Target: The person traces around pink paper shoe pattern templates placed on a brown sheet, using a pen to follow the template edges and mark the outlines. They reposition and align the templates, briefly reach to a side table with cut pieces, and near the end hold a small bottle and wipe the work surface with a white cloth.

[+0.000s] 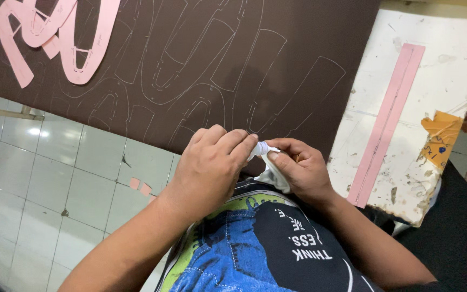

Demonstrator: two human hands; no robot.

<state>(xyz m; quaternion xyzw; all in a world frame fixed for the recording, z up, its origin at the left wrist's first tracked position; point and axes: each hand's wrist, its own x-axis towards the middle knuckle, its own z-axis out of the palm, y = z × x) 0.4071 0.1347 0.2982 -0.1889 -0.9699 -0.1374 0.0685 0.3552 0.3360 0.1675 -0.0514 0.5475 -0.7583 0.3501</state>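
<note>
Brown sheet (277,48) w/ traced outlines, pink templates (55,38), tiled floor (55,184), left hand (206,167) & right hand (298,167) both pinching white cloth (271,176)

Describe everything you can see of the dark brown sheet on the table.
The dark brown sheet looks like thin leather or similar material, lying flat and filling most of the tabletop. Pale outlines of curved, strap-like shapes are traced all over it. Pink paper patterns lie on its far left corner. Its near edge runs slanted above the tiled floor, and both hands work just at that edge.
</note>
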